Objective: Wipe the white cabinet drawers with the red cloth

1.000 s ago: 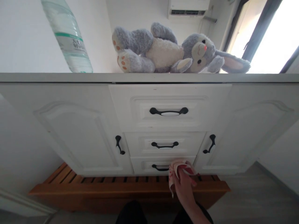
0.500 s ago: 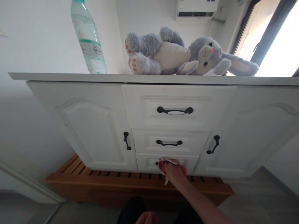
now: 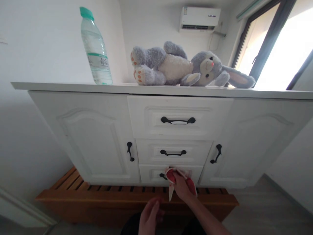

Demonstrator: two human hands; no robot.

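My right hand is closed on a red and white cloth, pressed against the front of the bottom drawer. The cloth covers much of that drawer's black handle, leaving its left end in sight. A pale corner of the cloth hangs below my fingers. Lower and to the left, my left hand is held in the air before the wooden slatted base, fingers loosely bent and apart, with nothing visible in it.
The white cabinet has more drawers above and a door on each side, all with black handles. On its top stand a water bottle with a green cap and a grey plush rabbit lying down. A window is at the right.
My left hand has risen into view from the bottom edge. My right hand and the cloth remain at the bottom drawer's handle. The camera view has tilted upward somewhat.
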